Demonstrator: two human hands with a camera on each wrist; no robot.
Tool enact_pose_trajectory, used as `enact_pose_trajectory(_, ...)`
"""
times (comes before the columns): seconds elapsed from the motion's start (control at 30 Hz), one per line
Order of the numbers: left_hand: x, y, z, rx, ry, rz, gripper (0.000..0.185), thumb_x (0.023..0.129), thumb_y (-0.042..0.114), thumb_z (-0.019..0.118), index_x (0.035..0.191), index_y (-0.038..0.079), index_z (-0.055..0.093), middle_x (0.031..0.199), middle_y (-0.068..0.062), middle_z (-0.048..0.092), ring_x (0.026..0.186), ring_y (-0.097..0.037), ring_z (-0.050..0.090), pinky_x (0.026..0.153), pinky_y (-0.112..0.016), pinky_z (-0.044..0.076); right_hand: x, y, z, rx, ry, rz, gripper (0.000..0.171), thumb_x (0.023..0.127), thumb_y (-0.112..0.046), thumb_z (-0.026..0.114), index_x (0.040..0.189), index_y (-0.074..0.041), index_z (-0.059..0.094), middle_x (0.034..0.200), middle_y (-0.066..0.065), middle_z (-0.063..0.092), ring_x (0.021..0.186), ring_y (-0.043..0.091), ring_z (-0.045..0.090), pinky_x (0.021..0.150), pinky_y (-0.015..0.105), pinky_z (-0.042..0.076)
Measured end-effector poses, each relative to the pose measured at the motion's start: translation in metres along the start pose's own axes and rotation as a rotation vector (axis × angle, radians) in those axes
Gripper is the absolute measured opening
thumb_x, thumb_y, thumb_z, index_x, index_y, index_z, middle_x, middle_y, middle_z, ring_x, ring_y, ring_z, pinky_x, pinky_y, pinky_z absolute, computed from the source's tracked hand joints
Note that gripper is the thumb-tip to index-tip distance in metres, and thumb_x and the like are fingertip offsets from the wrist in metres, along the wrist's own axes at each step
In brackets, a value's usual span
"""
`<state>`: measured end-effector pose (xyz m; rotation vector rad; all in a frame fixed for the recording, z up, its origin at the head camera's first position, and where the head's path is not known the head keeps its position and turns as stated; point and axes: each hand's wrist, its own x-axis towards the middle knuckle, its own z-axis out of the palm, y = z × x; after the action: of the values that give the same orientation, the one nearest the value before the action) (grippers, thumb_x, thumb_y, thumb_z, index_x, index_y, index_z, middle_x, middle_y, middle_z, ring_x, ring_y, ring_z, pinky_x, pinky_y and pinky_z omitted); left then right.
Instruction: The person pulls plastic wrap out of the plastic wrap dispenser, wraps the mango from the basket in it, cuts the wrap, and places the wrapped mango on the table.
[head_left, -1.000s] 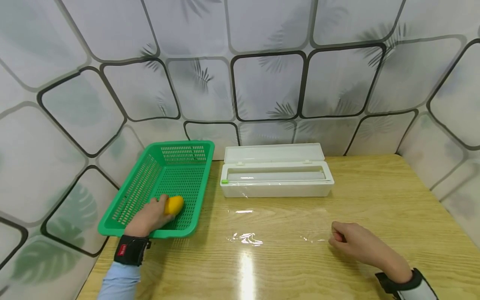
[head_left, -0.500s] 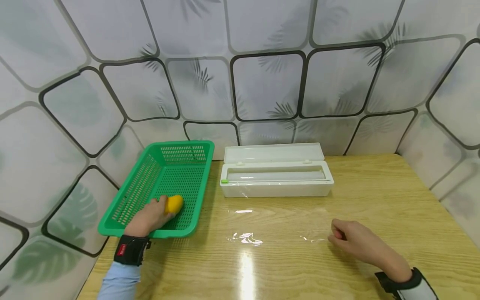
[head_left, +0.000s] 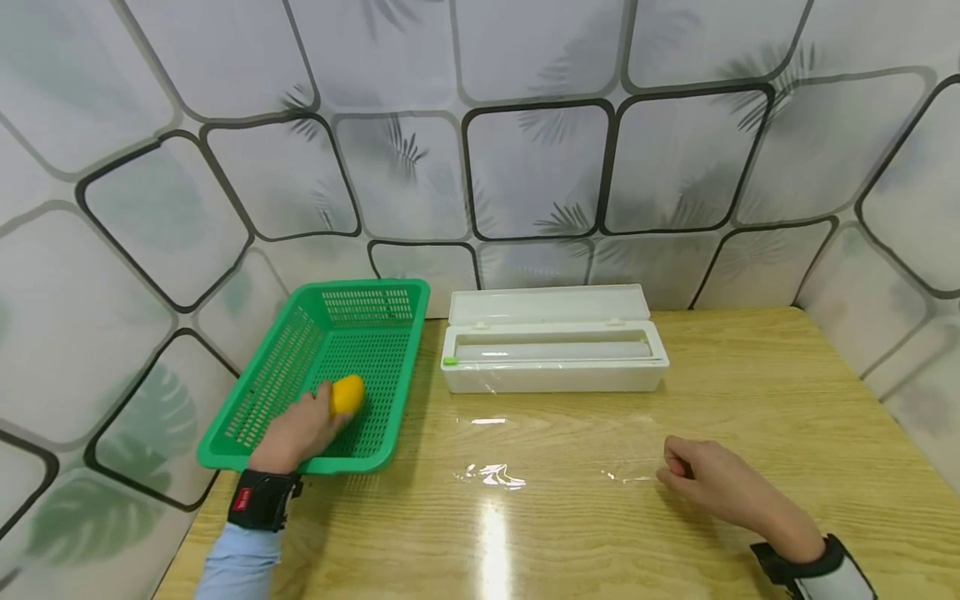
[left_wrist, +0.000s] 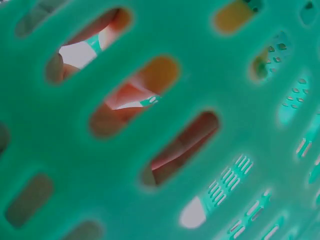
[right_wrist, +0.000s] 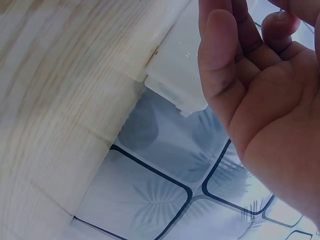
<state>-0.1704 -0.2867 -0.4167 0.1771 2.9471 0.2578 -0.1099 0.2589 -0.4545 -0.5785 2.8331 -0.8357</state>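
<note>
A yellow fruit (head_left: 347, 394) lies in the green slotted basket (head_left: 279, 373) at the table's left. My left hand (head_left: 300, 432) reaches over the basket's near rim and grips the fruit from the near side. In the left wrist view the basket mesh (left_wrist: 200, 75) fills the frame, and fingers (left_wrist: 185, 140) and a patch of the fruit (left_wrist: 160, 75) show through the slots. My right hand (head_left: 701, 477) rests on the wooden table (head_left: 750, 375) with loosely curled fingers, just right of a clear film sheet (head_left: 555, 450). The right wrist view shows its palm (right_wrist: 260, 110) holding nothing.
A white film dispenser box (head_left: 555, 367) with its lid raised stands at the back middle, and the film runs from it toward me. Tiled-pattern walls close in the table at the back and on both sides. The box's corner (right_wrist: 175, 65) appears in the right wrist view.
My left hand has pushed the yellow fruit a little farther into the basket, away from me. The right hand has barely moved.
</note>
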Motion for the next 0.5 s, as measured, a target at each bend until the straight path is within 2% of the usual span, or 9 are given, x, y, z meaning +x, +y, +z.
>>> enact_pose_trajectory(0.17,-0.0018,-0.0005,0.0008,0.012,0.093,0.013,0.064,0.102,0.028,0.055,0.14,-0.015,0.028,0.099,-0.033,0.054,0.077,-0.035,0.058,0.06,-0.048,0.052,0.0007,0.0003,0.0001,-0.008,-0.01,0.002,0.031,0.091,-0.013,0.069,0.074,-0.018,0.044,0.062,-0.012,0.035,0.053,-0.001,0.033,0.05,0.019,0.03)
enact_pose_trajectory(0.37,-0.0056,-0.001,0.002,0.027,0.268,0.056,0.063,0.1,0.023,0.059,0.139,-0.018,0.03,0.095,-0.034,0.053,0.074,-0.039,0.058,0.057,-0.049,0.051,0.001,0.0005,0.0004,-0.017,0.004,-0.016,0.031,0.091,-0.013,0.069,0.074,-0.019,0.044,0.063,-0.013,0.035,0.054,-0.002,0.033,0.05,0.019,0.03)
enact_pose_trajectory(0.5,-0.0071,-0.0002,0.0004,0.029,0.317,0.075,0.063,0.101,0.023,0.058,0.14,-0.017,0.03,0.094,-0.034,0.054,0.072,-0.038,0.057,0.055,-0.048,0.05,0.0006,0.0002,0.0004,-0.01,-0.003,-0.011,0.031,0.091,-0.013,0.069,0.074,-0.019,0.044,0.063,-0.012,0.036,0.054,-0.002,0.033,0.05,0.019,0.03)
